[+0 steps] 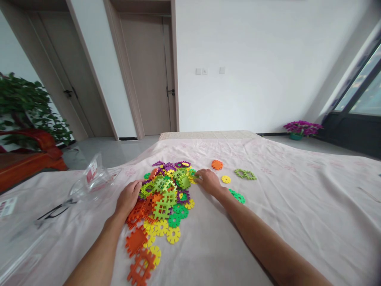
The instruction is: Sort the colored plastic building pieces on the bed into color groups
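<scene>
Left hand (128,196) and right hand (208,181) flank a heap of plastic pieces (156,199), left of centre in the lower frame. The left lies against the heap's near-left edge, fingers together and lightly bent; the right, half curled, is at its right edge. Whether either grips a piece cannot be told. Loosely stacked, the heap could well slump if pushed unevenly, and notched rims might snag neighbours. A sideways swing of the right forearm (256,228) could knock the green discs (237,196) beside it.
</scene>
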Available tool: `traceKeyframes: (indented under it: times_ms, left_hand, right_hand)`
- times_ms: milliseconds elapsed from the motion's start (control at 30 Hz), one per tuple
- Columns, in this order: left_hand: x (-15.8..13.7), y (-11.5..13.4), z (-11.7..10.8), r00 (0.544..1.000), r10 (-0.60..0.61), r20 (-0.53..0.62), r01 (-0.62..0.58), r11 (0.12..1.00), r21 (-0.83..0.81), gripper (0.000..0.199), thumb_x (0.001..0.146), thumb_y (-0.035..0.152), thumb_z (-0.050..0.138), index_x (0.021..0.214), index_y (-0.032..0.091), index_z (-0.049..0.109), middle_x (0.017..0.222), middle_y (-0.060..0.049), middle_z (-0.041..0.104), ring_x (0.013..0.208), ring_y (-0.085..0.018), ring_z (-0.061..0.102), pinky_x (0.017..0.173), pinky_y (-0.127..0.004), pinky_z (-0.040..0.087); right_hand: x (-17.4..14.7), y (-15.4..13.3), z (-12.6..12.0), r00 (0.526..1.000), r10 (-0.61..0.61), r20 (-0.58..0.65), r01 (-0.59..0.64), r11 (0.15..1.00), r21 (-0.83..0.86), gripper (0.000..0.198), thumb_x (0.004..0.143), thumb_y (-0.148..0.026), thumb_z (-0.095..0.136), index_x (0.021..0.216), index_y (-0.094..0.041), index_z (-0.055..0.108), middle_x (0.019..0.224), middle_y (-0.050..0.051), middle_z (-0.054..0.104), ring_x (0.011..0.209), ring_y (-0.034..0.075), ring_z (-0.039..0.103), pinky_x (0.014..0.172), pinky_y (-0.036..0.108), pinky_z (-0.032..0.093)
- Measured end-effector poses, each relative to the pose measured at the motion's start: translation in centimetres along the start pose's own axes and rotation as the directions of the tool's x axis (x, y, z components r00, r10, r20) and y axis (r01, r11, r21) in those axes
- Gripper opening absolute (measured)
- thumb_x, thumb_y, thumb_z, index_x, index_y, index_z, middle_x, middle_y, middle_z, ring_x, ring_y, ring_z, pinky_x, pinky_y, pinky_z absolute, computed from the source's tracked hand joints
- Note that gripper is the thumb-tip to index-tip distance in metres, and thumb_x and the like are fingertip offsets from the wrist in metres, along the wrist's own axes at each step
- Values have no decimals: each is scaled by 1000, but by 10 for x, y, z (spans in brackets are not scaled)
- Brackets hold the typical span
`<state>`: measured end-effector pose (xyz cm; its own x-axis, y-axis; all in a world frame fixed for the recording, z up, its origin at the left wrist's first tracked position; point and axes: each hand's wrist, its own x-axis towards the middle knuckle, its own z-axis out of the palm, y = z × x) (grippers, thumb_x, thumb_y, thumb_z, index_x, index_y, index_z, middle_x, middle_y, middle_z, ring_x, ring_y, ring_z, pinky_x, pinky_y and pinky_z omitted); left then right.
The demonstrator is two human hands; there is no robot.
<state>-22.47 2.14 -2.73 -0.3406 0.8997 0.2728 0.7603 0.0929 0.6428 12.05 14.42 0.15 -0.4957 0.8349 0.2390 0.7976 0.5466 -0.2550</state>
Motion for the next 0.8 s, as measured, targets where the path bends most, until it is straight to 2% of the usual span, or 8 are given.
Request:
traceKeyframes:
  times_ms: [133,233,300,367,467,567,667,800]
  left_hand:
    - [0,1,0,1000,-10,0,10,1000,8,46,93,46,33,118,26,65,124,-3,66,118,-21,58,104,-31,39]
    - [0,3,-1,1000,-9,5,9,1000,17,46,93,46,33,118,25,65,125,-4,66,118,-21,58,104,-31,39]
    - [-1,4,-1,1000,-14,10,13,1000,22,47,93,46,32,118,24,65,125,-4,66,118,-22,58,103,-32,40]
    - [-1,5,-2,1000,-15,11,15,1000,24,47,92,46,32,118,24,65,125,-5,66,118,-22,58,103,-32,40]
    - [-1,5,-2,1000,-9,8,9,1000,25,47,92,46,32,118,24,65,125,-5,66,118,-22,57,104,-33,39]
    - [-1,3,-2,1000,-8,12,7,999,36,47,93,47,32,118,25,65,125,-5,66,119,-23,57,104,-33,40]
    - [1,-1,-1,1000,-8,11,7,998,55,47,92,48,32,117,26,66,124,-5,67,118,-23,58,102,-32,41]
    - [2,-5,1,1000,-9,11,8,999,52,48,93,48,31,119,25,65,126,-5,66,120,-23,57,104,-33,40]
  right_hand:
    - [-5,-2,-1,999,32,-34,-32,999,13,28,96,-34,47,106,-24,70,106,6,72,101,20,62,83,25,40]
    - [-6,6,-10,983,137,-120,-125,987,106,32,97,-33,41,108,-23,69,102,6,73,94,19,64,77,25,41]
    - [-6,19,-21,957,221,-187,-190,967,172,32,96,-31,42,109,-23,69,102,5,73,92,19,65,76,25,42]
    - [-8,40,-34,913,317,-255,-266,939,216,32,93,-30,43,110,-23,69,105,5,73,94,20,65,77,26,43]
    - [-18,80,-52,804,489,-338,-431,871,236,35,91,-28,43,116,-24,68,105,6,73,98,22,64,80,28,43]
    - [-33,117,-60,697,620,-361,-572,784,241,37,91,-27,41,116,-23,68,103,8,73,101,24,64,81,31,44]
    - [-47,142,-61,622,691,-368,-661,715,227,39,91,-27,39,117,-21,68,109,12,70,102,25,63,82,32,44]
    - [-57,150,-57,548,727,-412,-719,662,211,41,89,-29,42,120,-21,68,122,14,62,101,25,63,81,34,46]
